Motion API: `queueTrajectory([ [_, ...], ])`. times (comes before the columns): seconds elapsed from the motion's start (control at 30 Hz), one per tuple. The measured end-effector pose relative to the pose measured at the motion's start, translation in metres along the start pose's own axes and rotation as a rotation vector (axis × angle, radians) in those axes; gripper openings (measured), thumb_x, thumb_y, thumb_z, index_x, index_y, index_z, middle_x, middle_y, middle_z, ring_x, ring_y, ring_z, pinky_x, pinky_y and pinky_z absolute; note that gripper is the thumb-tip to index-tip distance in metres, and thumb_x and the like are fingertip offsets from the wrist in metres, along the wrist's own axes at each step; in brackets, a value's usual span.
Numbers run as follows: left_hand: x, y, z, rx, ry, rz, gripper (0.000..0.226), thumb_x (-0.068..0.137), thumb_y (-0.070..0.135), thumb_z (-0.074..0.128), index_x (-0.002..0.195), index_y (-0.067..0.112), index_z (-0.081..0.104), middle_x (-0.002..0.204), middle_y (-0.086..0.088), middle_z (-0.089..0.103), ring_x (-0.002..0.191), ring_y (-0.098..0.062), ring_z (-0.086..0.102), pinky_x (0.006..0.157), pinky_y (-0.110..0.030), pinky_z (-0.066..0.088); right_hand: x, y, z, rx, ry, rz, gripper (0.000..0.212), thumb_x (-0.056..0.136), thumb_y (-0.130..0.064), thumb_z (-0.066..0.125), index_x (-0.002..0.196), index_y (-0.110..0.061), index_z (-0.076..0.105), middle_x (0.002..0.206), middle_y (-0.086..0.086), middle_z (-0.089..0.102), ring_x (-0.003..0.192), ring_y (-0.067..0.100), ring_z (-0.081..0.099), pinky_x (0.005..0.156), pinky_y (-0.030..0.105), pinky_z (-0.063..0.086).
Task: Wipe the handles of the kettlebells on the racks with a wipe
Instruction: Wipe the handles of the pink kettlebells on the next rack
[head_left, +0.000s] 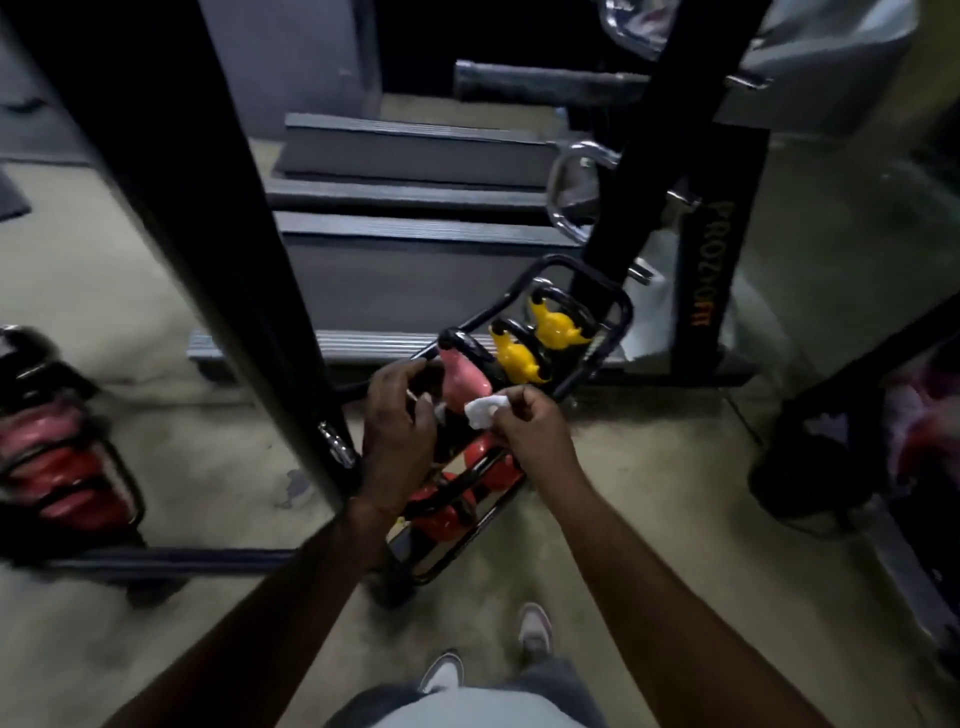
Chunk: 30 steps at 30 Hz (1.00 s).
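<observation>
The right hand (530, 426) pinches a crumpled white wipe (485, 410) between thumb and curled fingers, bunched small, probably so it can wrap a narrow handle. The left hand (397, 421) is curled just beside it, thumb stretched toward the pink kettlebell (465, 376). It may be steadying that bell's dark handle, but I cannot tell whether the hand actually closes on it. The wipe hovers at the pink bell's near side. Beyond stand two yellow kettlebells (519, 358) with their black handles up, and nearer lie red kettlebells (485, 460), all lined up inside the low black rack (621, 312) on the floor (208, 467).
</observation>
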<state>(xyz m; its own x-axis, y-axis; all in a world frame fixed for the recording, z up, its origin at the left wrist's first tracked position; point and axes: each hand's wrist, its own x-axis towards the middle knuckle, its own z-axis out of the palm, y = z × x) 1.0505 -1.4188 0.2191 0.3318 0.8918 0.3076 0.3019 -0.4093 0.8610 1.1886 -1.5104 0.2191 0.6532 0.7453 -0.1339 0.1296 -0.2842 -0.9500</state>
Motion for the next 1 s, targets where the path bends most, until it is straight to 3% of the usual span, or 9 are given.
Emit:
queueTrajectory([
  [0.1, 0.012, -0.014, 0.008, 0.081, 0.094, -0.061, 0.036, 0.084, 0.004, 0.054, 0.119, 0.007, 0.061, 0.127, -0.01, 0.054, 0.123, -0.02, 0.049, 0.11, -0.03, 0.035, 0.02, -0.001, 0.01, -0.034, -0.048, -0.072, 0.009, 0.083, -0.023, 0.066, 0.08, -0.031, 0.066, 0.082, -0.003, 0.072, 0.081, 0.017, 0.068, 0.077, 0.038, 0.055],
  [0.23, 0.029, -0.011, 0.008, 0.019, 0.14, -0.239, 0.034, 0.082, -0.008, 0.059, 0.105, 0.016, 0.07, 0.105, 0.003, 0.064, 0.105, -0.016, 0.06, 0.102, -0.034, 0.047, 0.033, 0.002, 0.017, -0.135, -0.162, -0.188, 0.015, 0.084, -0.018, 0.069, 0.086, -0.033, 0.068, 0.081, -0.009, 0.071, 0.077, 0.008, 0.065, 0.07, 0.026, 0.049],
  [0.3, 0.032, -0.013, 0.008, 0.014, 0.153, -0.339, 0.03, 0.082, -0.006, 0.063, 0.103, 0.014, 0.072, 0.103, -0.001, 0.069, 0.1, -0.017, 0.065, 0.097, -0.034, 0.051, 0.034, 0.006, 0.02, -0.129, -0.208, -0.249, 0.014, 0.086, -0.018, 0.069, 0.091, -0.031, 0.072, 0.084, -0.012, 0.073, 0.08, 0.004, 0.068, 0.071, 0.025, 0.052],
  [0.47, 0.035, -0.002, 0.007, 0.023, 0.091, -0.512, 0.026, 0.09, 0.0, 0.061, 0.115, 0.001, 0.069, 0.116, -0.013, 0.07, 0.104, -0.012, 0.061, 0.073, 0.002, 0.039, 0.024, 0.026, 0.021, -0.118, -0.377, -0.453, 0.02, 0.089, -0.02, 0.073, 0.109, -0.017, 0.074, 0.106, -0.006, 0.072, 0.094, 0.0, 0.065, 0.083, 0.01, 0.047],
  [0.57, 0.038, 0.002, 0.008, 0.012, 0.095, -0.549, 0.029, 0.093, -0.003, 0.057, 0.121, -0.005, 0.064, 0.123, -0.018, 0.065, 0.107, -0.016, 0.058, 0.066, 0.005, 0.036, 0.021, 0.034, 0.023, -0.167, -0.408, -0.555, 0.018, 0.092, -0.024, 0.069, 0.108, -0.019, 0.074, 0.112, -0.003, 0.065, 0.105, 0.003, 0.059, 0.09, 0.011, 0.042],
  [0.63, 0.039, 0.0, 0.01, 0.004, 0.105, -0.571, 0.031, 0.093, -0.003, 0.057, 0.123, -0.006, 0.063, 0.126, -0.018, 0.064, 0.118, -0.023, 0.058, 0.066, 0.006, 0.036, 0.027, 0.031, 0.031, -0.169, -0.415, -0.539, 0.018, 0.091, -0.025, 0.068, 0.107, -0.019, 0.074, 0.11, -0.003, 0.058, 0.104, 0.008, 0.057, 0.089, 0.017, 0.044],
  [0.7, 0.04, 0.0, 0.012, -0.021, 0.119, -0.595, 0.031, 0.093, -0.002, 0.057, 0.124, -0.005, 0.063, 0.127, -0.017, 0.064, 0.121, -0.023, 0.057, 0.067, 0.006, 0.037, 0.033, 0.024, 0.04, -0.236, -0.392, -0.573, 0.021, 0.089, -0.027, 0.07, 0.108, -0.018, 0.071, 0.107, -0.001, 0.055, 0.101, 0.006, 0.05, 0.086, 0.015, 0.038],
  [0.9, 0.039, -0.007, 0.009, -0.012, 0.121, -0.56, 0.029, 0.092, 0.005, 0.061, 0.12, 0.003, 0.068, 0.119, -0.008, 0.068, 0.109, -0.01, 0.059, 0.073, 0.006, 0.037, 0.019, 0.057, 0.032, -0.509, -0.241, -0.825, 0.022, 0.093, -0.047, 0.059, 0.1, -0.026, 0.061, 0.098, 0.001, 0.052, 0.091, 0.02, 0.046, 0.075, 0.035, 0.034],
  [1.0, 0.039, -0.02, 0.01, -0.042, 0.093, -0.553, 0.029, 0.091, 0.008, 0.062, 0.119, 0.007, 0.07, 0.118, -0.006, 0.07, 0.112, -0.016, 0.064, 0.099, -0.023, 0.049, 0.021, 0.048, 0.043, -0.546, -0.203, -0.772, 0.027, 0.093, -0.052, 0.053, 0.097, -0.027, 0.062, 0.098, 0.0, 0.051, 0.092, 0.021, 0.044, 0.077, 0.037, 0.034],
])
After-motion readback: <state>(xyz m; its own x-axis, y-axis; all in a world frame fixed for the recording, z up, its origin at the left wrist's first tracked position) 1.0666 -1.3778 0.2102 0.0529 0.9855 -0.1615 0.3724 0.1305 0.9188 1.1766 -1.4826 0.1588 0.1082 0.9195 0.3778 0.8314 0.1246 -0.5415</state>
